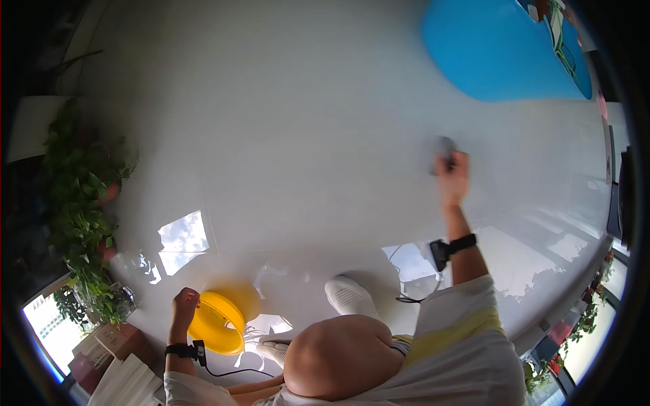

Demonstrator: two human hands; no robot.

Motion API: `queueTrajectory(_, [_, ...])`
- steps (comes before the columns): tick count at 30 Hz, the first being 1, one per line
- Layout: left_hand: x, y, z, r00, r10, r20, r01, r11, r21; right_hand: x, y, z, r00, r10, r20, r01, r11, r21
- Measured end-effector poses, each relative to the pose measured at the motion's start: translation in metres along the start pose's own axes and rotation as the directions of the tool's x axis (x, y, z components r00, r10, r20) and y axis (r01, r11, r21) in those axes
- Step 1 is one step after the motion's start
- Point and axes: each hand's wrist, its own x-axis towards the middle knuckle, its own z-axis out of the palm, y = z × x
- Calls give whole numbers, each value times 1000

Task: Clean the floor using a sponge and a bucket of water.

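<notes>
My left hand (186, 300) grips the rim of a yellow round container (233, 341), which is tilted above the glossy floor. Its open side faces the lower right, and its inside shows only in part. My right hand (453, 175) is stretched forward over the floor, shut on a small dark object (447, 147). Motion blur hides what that object is. Ahead of this hand stands a large blue tub (487, 56) holding cables and other items, only partly in view.
Potted trailing plants (84, 213) line the left side. Cardboard boxes (119, 342) sit at the lower left. The pale glossy floor (304, 142) reflects windows. My white shoe (348, 296) is between my hands. A black cable (238, 373) runs from my left wrist strap (185, 350).
</notes>
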Motion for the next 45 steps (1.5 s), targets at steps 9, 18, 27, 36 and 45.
queueTrajectory(9, [-22, 10, -25, 998, 57, 5, -57, 997, 43, -157, -271, 204, 256, -805, 535, 614, 563, 554])
queueTrajectory(18, [-18, -22, -21, 999, 29, 18, -29, 1000, -4, 133, 27, 43, 959, -219, -180, 154, 936, -318])
queueTrajectory(27, [0, -22, -6, 997, 81, 7, -81, 997, 4, 26, 152, -97, 831, 449, -328, -552, 737, -390])
queueTrajectory(36, [7, 3, -11, 993, 106, 43, -109, 993, 51, -181, -216, 148, 737, -545, 400, 429, 834, 346])
queueTrajectory(45, [-14, -11, -33, 996, 84, 23, -85, 996, 27, -99, -9, 34, 829, -501, 249, 546, 822, -163])
